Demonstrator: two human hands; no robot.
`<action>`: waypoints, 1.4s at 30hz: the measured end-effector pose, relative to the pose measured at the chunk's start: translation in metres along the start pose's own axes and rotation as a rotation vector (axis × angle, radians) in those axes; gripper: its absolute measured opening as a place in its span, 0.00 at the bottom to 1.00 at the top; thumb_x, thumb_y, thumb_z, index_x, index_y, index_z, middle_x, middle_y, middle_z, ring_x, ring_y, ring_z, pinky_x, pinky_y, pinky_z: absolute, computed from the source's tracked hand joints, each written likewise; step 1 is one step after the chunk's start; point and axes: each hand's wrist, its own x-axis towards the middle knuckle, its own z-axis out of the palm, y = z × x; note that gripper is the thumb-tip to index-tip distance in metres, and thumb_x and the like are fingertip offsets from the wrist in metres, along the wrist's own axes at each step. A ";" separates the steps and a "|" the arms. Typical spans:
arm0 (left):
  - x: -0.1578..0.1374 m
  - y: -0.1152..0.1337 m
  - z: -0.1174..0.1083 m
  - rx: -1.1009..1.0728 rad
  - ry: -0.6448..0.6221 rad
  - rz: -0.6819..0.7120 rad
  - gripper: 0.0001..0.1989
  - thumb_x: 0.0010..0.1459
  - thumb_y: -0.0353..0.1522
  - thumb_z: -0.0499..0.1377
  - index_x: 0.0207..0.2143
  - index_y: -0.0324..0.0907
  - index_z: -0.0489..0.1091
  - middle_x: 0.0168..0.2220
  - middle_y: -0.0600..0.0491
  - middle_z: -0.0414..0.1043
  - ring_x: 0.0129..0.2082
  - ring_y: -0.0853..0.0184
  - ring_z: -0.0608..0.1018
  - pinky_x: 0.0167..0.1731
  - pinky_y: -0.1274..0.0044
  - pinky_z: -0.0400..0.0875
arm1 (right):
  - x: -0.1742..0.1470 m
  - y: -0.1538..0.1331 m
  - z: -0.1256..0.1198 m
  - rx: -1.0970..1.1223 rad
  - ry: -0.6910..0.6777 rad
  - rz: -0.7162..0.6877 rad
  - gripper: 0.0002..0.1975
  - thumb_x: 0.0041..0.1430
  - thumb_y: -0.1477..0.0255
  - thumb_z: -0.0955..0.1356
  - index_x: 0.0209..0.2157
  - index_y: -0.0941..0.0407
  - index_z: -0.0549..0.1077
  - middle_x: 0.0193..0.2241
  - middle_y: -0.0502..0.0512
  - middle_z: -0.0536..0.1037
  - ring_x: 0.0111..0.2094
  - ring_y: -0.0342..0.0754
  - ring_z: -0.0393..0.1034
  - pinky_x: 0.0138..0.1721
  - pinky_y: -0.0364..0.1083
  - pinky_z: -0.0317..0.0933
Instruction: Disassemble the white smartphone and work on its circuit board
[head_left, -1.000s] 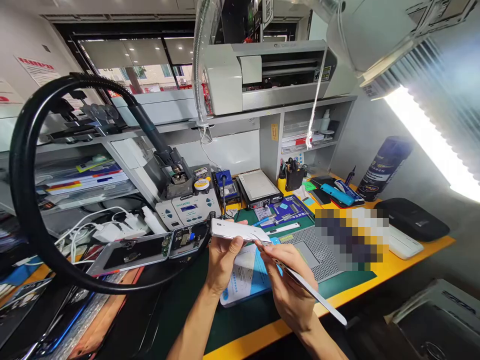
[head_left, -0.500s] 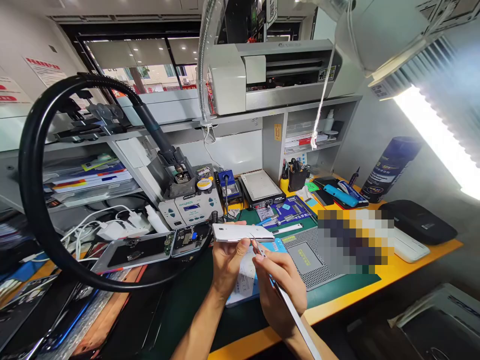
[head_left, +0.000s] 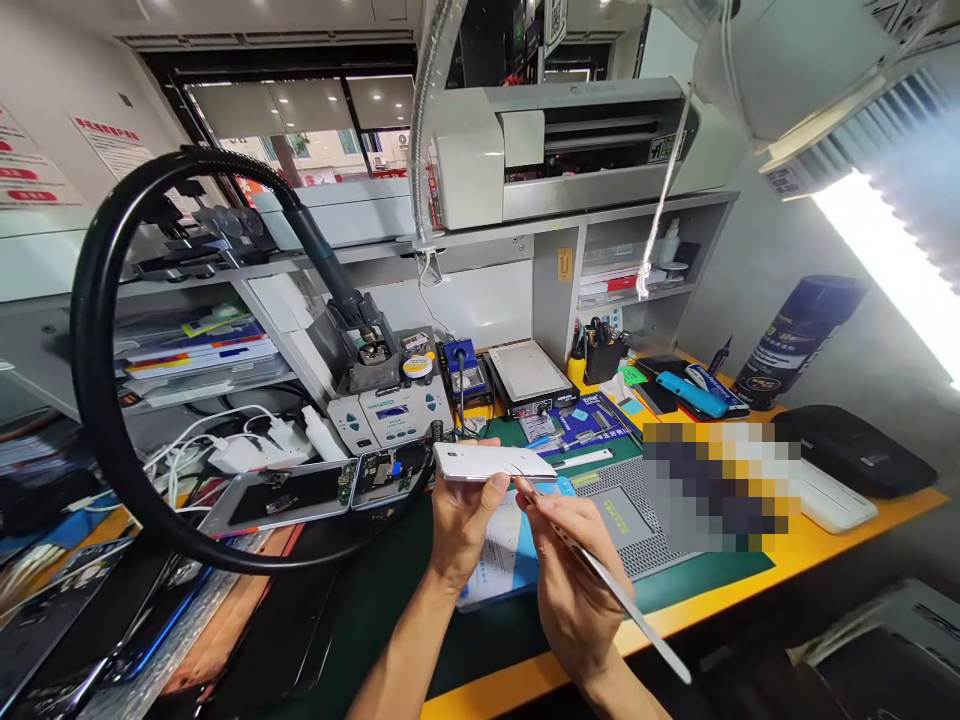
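Observation:
A white smartphone (head_left: 491, 462) is held up over the green work mat, back side upward and tilted slightly. My left hand (head_left: 461, 530) grips it from below, with the thumb along its near edge. In my right hand (head_left: 581, 575) is a long, slim metal pry tool (head_left: 649, 628), pinched near its far end. Its tip meets the phone's near edge beside my left thumb, though whether it sits inside the seam I cannot tell. The tool's flat tail sticks out past my palm toward the lower right. A blue-and-white packet (head_left: 495, 565) lies under my hands.
A hot-air station (head_left: 390, 415) with a looping black hose (head_left: 94, 380) stands at the left. An opened device (head_left: 292, 498) lies behind my left arm. Farther right are a perforated grey mat (head_left: 645, 515), a white pen (head_left: 583, 458), a spray can (head_left: 795, 340) and a black case (head_left: 862, 450).
The pry tool's tail has swung outward to the right as my right hand turned. The phone stays in my left hand. The whole view has shifted slightly.

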 end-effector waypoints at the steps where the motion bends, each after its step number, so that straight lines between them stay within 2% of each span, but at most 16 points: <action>1: 0.000 0.000 0.000 0.016 0.016 -0.005 0.23 0.57 0.36 0.67 0.53 0.43 0.69 0.45 0.49 0.75 0.42 0.65 0.78 0.44 0.74 0.73 | -0.003 0.001 0.002 -0.025 0.005 -0.042 0.18 0.58 0.85 0.70 0.46 0.52 0.78 0.40 0.54 0.79 0.40 0.49 0.79 0.40 0.48 0.76; 5: -0.001 -0.001 0.001 0.070 0.071 -0.034 0.23 0.55 0.38 0.68 0.51 0.42 0.69 0.44 0.49 0.75 0.40 0.64 0.78 0.43 0.73 0.74 | -0.011 0.006 0.008 -0.134 0.011 -0.172 0.21 0.57 0.88 0.69 0.48 0.53 0.79 0.43 0.55 0.79 0.44 0.50 0.79 0.45 0.47 0.75; 8: -0.001 -0.001 0.001 0.054 0.082 -0.031 0.23 0.56 0.38 0.67 0.52 0.42 0.69 0.45 0.48 0.76 0.42 0.63 0.79 0.44 0.72 0.74 | -0.012 0.007 0.009 -0.177 0.016 -0.206 0.21 0.58 0.88 0.69 0.48 0.53 0.78 0.42 0.56 0.79 0.44 0.50 0.79 0.45 0.47 0.75; 14: 0.000 -0.007 -0.002 -0.184 0.087 -0.065 0.27 0.58 0.39 0.65 0.59 0.46 0.64 0.51 0.45 0.75 0.47 0.57 0.79 0.48 0.65 0.75 | -0.008 0.004 0.007 -0.131 -0.007 -0.145 0.19 0.58 0.87 0.68 0.46 0.53 0.78 0.40 0.56 0.79 0.41 0.48 0.78 0.39 0.46 0.74; 20: 0.002 -0.005 -0.004 -0.300 0.090 -0.123 0.31 0.57 0.39 0.66 0.61 0.48 0.61 0.49 0.46 0.77 0.44 0.58 0.81 0.46 0.64 0.75 | -0.002 -0.002 0.001 -0.078 -0.041 -0.076 0.17 0.58 0.86 0.69 0.45 0.54 0.78 0.38 0.54 0.78 0.38 0.48 0.77 0.38 0.46 0.73; 23: 0.002 -0.004 -0.004 -0.319 0.091 -0.119 0.31 0.58 0.39 0.65 0.61 0.47 0.61 0.48 0.46 0.78 0.42 0.60 0.81 0.46 0.64 0.75 | 0.001 -0.007 -0.007 -0.089 -0.096 -0.040 0.18 0.59 0.86 0.68 0.46 0.53 0.76 0.38 0.54 0.78 0.39 0.47 0.76 0.39 0.47 0.72; 31: -0.001 -0.004 -0.005 -0.314 0.049 -0.111 0.30 0.58 0.37 0.65 0.61 0.50 0.61 0.51 0.46 0.76 0.46 0.59 0.79 0.50 0.63 0.72 | 0.013 -0.019 -0.010 -0.057 -0.187 -0.007 0.16 0.59 0.85 0.69 0.44 0.53 0.76 0.36 0.54 0.78 0.37 0.48 0.76 0.38 0.47 0.71; 38: -0.002 -0.003 -0.006 -0.254 0.044 -0.095 0.33 0.58 0.38 0.66 0.63 0.49 0.58 0.53 0.45 0.74 0.50 0.55 0.78 0.50 0.63 0.73 | 0.015 -0.017 -0.010 -0.088 -0.179 -0.028 0.14 0.59 0.84 0.69 0.43 0.54 0.77 0.35 0.54 0.78 0.36 0.47 0.76 0.36 0.46 0.72; 42: -0.002 -0.001 -0.003 -0.184 0.045 -0.079 0.32 0.57 0.41 0.66 0.61 0.47 0.60 0.52 0.43 0.75 0.46 0.54 0.80 0.46 0.62 0.75 | 0.015 -0.017 -0.008 -0.106 -0.178 -0.061 0.16 0.60 0.84 0.68 0.45 0.53 0.77 0.35 0.53 0.78 0.36 0.46 0.76 0.36 0.45 0.72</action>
